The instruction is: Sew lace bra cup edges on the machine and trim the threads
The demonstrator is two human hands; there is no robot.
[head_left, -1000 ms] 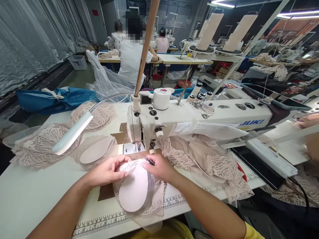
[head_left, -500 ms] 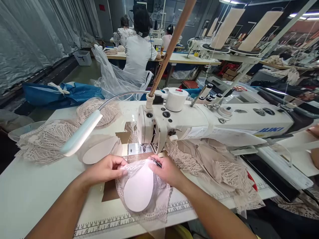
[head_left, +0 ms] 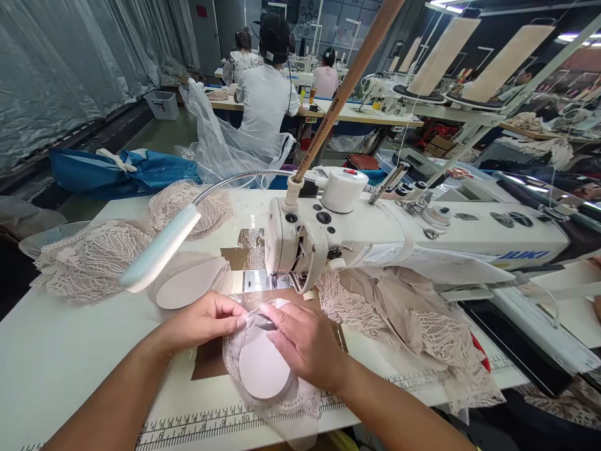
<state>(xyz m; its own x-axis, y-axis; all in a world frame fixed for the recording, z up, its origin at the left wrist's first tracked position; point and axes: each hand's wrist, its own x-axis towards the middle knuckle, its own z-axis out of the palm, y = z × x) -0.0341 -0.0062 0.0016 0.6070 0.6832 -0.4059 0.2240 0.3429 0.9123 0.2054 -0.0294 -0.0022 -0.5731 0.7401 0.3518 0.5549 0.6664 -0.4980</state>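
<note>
A pale oval foam pad wrapped in beige lace (head_left: 261, 369) lies on the white table (head_left: 61, 357) in front of the sewing machine (head_left: 375, 235). My left hand (head_left: 204, 319) pinches the lace at the pad's upper left edge. My right hand (head_left: 303, 341) lies over the pad's upper right, fingers curled and pressed onto the lace. The small dark snips seen earlier in that hand are hidden.
Lace pieces (head_left: 89, 260) and another oval pad (head_left: 190, 283) lie at the left under a gooseneck lamp (head_left: 159, 247). More lace fabric (head_left: 413, 319) is heaped at the right under the machine arm. A ruler strip (head_left: 197, 426) runs along the front edge. Other people sit at tables behind.
My right hand has slid left and down over the top of the pad, covering the snips. The left hand keeps its pinch. The camera has shifted slightly.
</note>
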